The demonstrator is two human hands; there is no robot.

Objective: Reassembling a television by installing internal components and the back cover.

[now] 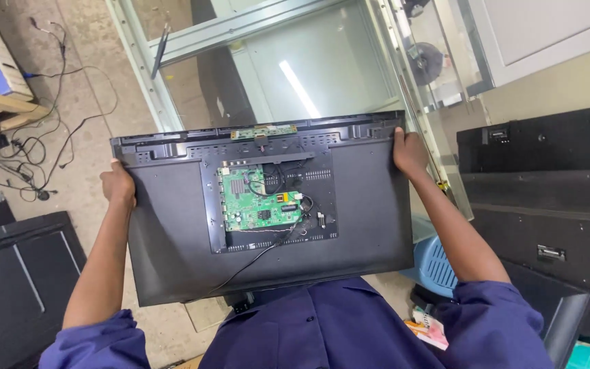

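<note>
I hold a black flat-screen television (172, 232) with its open back facing up, level in front of my chest. A green circuit board (257, 198) sits in the middle of the back, with black cables running off it. A narrow green strip board (263, 131) lies along the far edge. My left hand (119, 184) grips the television's left edge near the far corner. My right hand (410, 152) grips the right edge near the far corner.
A metal-framed glass panel (295, 68) lies on the floor beyond the television. Black television shells (548, 198) are stacked at the right, another dark panel (22, 273) lies at the left. Loose cables (35, 150) trail on the floor far left. A blue plastic stool (435, 263) stands under my right arm.
</note>
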